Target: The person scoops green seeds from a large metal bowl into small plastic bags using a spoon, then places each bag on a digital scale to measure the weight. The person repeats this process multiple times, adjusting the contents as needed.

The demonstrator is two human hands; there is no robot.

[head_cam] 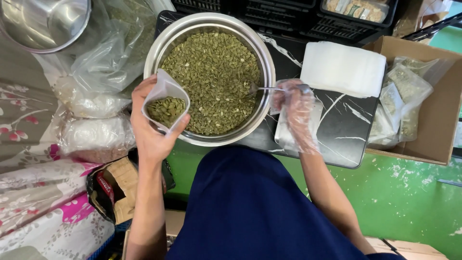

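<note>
Left of centre, the bare left hand (151, 132) pinched a small clear plastic pouch (165, 107) part-filled with green seeds; soft and light, it seemed best gripped by its sides. The gloved right hand (294, 113) clasped a metal spoon (269, 88) over the steel bowl (211, 19).

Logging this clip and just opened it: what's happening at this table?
A person holds a small clear pouch, partly filled with green seeds, open in the left hand over the rim of a large metal bowl of the same seeds. The right hand, in a thin plastic glove, holds a spoon dipped into the bowl. Filled pouches lie in a cardboard box on the right.
</note>
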